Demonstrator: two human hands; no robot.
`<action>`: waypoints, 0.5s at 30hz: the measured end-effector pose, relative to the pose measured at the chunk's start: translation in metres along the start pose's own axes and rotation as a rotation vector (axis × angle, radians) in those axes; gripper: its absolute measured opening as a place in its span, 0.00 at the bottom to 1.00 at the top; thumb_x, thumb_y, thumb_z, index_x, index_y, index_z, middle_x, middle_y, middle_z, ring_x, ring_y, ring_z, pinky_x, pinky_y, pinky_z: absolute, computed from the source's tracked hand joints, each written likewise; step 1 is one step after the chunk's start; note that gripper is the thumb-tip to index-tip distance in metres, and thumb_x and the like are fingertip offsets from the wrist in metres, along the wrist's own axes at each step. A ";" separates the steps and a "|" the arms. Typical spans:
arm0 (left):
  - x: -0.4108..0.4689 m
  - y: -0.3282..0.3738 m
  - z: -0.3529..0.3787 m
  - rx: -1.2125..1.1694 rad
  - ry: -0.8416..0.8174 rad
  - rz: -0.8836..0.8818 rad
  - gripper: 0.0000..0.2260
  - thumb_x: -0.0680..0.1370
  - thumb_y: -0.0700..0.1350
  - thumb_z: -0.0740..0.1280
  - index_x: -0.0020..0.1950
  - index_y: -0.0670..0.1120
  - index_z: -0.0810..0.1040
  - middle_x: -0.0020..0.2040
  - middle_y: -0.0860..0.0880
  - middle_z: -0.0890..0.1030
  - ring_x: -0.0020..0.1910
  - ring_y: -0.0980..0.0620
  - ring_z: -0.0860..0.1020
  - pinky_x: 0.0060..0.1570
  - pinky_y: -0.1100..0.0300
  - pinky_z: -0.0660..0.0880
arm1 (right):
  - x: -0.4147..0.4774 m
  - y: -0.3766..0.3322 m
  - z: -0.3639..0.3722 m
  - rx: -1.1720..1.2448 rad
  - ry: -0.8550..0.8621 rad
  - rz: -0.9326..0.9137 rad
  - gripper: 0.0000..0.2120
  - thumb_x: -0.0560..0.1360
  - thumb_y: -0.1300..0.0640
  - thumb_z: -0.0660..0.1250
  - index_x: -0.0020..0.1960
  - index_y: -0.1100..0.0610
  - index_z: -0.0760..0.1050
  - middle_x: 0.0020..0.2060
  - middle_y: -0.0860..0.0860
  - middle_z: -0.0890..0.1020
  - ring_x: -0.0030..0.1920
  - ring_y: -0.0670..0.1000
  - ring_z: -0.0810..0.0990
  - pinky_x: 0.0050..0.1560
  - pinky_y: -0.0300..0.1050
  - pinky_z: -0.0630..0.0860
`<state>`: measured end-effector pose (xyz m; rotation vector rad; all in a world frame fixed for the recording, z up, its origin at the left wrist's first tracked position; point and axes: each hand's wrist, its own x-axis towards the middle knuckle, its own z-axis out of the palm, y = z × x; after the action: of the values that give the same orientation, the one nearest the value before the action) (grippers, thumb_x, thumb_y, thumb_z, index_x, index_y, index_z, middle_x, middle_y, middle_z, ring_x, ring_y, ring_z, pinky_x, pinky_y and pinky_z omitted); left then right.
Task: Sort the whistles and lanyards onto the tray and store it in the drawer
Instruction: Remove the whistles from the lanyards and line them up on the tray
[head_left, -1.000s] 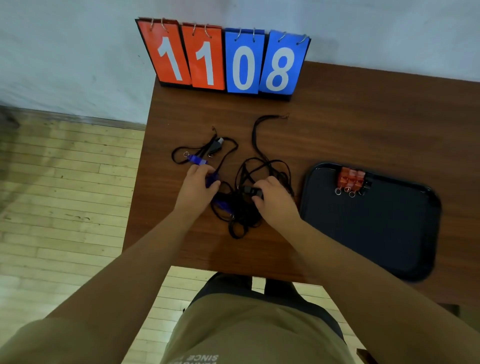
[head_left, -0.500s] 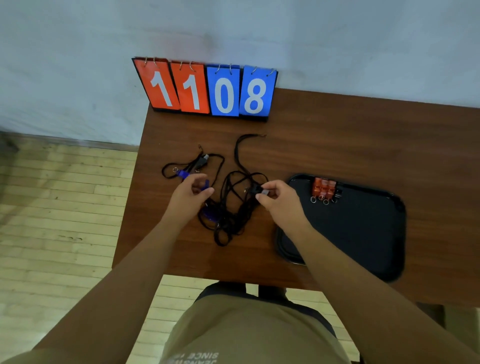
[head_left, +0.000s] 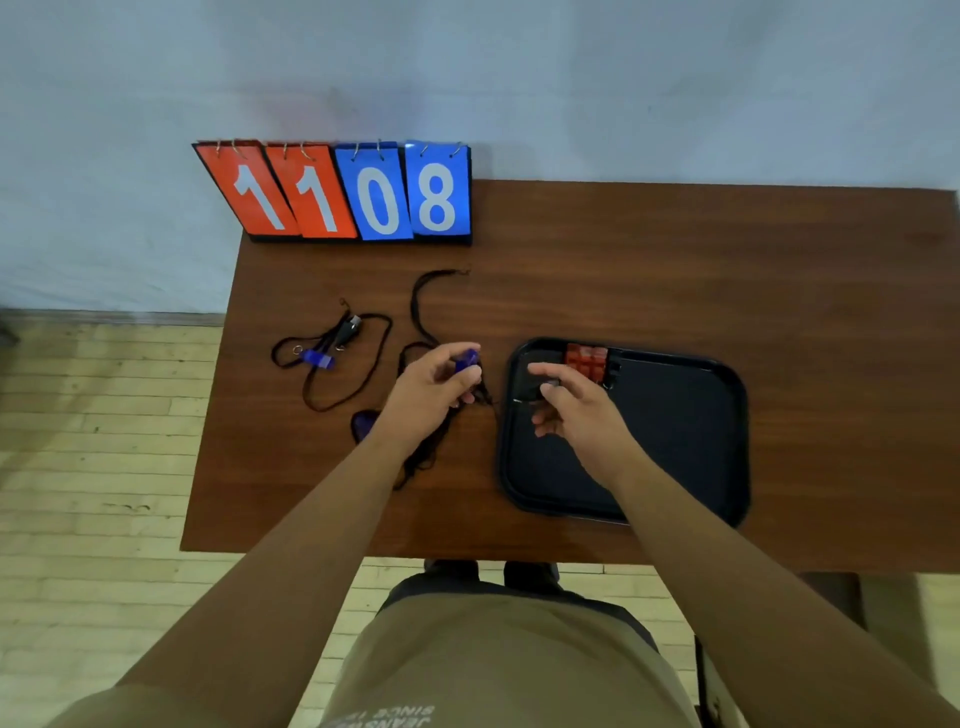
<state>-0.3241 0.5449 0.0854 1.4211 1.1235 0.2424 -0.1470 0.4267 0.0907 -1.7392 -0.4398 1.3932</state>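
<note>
Head view: brown wooden table (head_left: 675, 249) against a pale wall, plank floor to its left. Flip scoreboard (head_left: 337, 192) reading 1108 at the back left corner of the table. Black tray (head_left: 691, 447) on the table, right of centre; red whistles (head_left: 587, 360) clustered in the tray's back left corner. Left of the tray, black lanyards (head_left: 415, 312) strewn loose on the table, tangled under the left forearm. Further left of the tray, blue whistle (head_left: 318, 358) lying among lanyard loops, a dark clip just beside it. Second blue piece (head_left: 362, 422) on the table beside the left wrist, blurred.

Left hand (head_left: 431, 389) just left of the tray, grip closed on a blue whistle in hand (head_left: 466, 359), pinched between thumb and fingers, cords hanging below. Right hand (head_left: 571, 405) above the tray's left part, thumb and forefinger pinched on a small dark item (head_left: 550, 384), too blurred to identify.
</note>
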 end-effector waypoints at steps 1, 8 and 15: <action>0.003 0.001 0.010 -0.015 0.004 -0.023 0.12 0.83 0.45 0.64 0.66 0.55 0.76 0.48 0.51 0.84 0.41 0.58 0.81 0.46 0.60 0.76 | -0.001 0.003 -0.010 0.005 0.026 0.009 0.14 0.83 0.61 0.60 0.65 0.51 0.77 0.45 0.55 0.82 0.43 0.53 0.82 0.48 0.49 0.82; 0.028 0.010 0.073 -0.020 -0.012 -0.137 0.13 0.82 0.42 0.66 0.66 0.48 0.75 0.55 0.49 0.84 0.48 0.53 0.83 0.46 0.64 0.77 | -0.006 0.027 -0.076 -0.057 0.208 0.096 0.05 0.79 0.60 0.69 0.54 0.58 0.80 0.48 0.56 0.85 0.47 0.51 0.85 0.48 0.45 0.84; 0.065 0.002 0.112 0.342 0.113 -0.107 0.10 0.77 0.47 0.71 0.58 0.48 0.79 0.53 0.53 0.79 0.52 0.53 0.77 0.53 0.60 0.70 | 0.020 0.039 -0.127 -0.214 0.343 0.084 0.08 0.79 0.57 0.69 0.57 0.57 0.78 0.47 0.50 0.84 0.42 0.50 0.83 0.42 0.47 0.82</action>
<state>-0.2091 0.5200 0.0303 1.6559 1.3778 0.0550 -0.0325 0.3690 0.0507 -2.1454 -0.3384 1.1038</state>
